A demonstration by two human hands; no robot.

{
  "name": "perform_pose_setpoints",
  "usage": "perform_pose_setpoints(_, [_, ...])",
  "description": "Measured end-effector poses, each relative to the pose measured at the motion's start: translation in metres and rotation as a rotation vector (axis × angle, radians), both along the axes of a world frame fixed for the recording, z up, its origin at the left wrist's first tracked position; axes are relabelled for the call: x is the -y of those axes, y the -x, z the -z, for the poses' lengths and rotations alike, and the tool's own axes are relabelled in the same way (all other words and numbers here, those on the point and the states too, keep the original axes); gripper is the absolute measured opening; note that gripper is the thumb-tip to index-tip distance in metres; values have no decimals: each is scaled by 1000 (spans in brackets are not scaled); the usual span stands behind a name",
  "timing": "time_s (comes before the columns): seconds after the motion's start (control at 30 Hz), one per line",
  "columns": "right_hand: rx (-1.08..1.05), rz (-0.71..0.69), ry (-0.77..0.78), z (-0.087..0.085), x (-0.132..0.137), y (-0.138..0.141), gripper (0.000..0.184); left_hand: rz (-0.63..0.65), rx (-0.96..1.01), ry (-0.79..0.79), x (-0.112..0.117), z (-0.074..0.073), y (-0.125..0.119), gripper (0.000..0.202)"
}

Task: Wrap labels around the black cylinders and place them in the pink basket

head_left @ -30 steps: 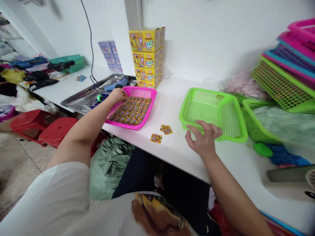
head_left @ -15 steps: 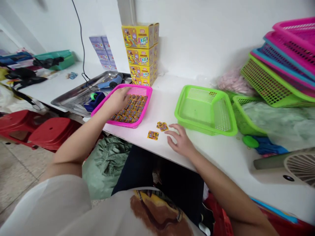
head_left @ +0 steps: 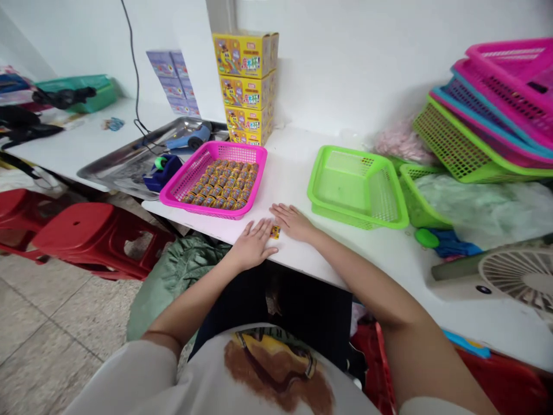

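Observation:
On the white table, my left hand (head_left: 254,244) lies flat with its fingers stretched out, close to the front edge. My right hand (head_left: 292,222) rests just to its right, fingers also out flat. Between them shows part of a small yellow printed sticker (head_left: 275,231); the hands cover whatever else lies there. Up and left of my hands, a pink basket (head_left: 206,213) holds rows of small round cups (head_left: 224,183) with yellow-and-purple wrapping. A green basket (head_left: 358,218), with nothing visible in it, stands to the right of my right hand.
Stacked yellow boxes (head_left: 244,57) stand against the wall. A metal tray (head_left: 116,167) and a blue tape dispenser (head_left: 163,173) lie left. At right are stacked coloured baskets (head_left: 488,115) and a fan (head_left: 514,276). Red stools (head_left: 82,227) stand on the floor.
My left hand has come from over the pink basket to the table beside my right hand. My right hand has moved left and flattened over the stickers. The view has shifted slightly.

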State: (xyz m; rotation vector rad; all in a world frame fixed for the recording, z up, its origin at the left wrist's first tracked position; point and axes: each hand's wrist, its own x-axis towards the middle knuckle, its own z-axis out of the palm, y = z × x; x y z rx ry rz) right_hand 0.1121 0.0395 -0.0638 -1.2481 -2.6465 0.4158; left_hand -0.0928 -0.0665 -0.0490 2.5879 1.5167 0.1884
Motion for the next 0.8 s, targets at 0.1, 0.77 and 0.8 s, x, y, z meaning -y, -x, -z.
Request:
perform_pose_setpoints(0.1, [54,-1,45,-3,20,-11,63,48,-58,-44,-2,6,1,75])
perform_pose_setpoints(0.77, [57,1002,130,-22,91,-204,74,384,-25,-325,30,-15,18,53])
perform_pose_setpoints(0.8, [47,1033,125,-25,86,-204,74,383,-21,-322,28,-19,12,53])
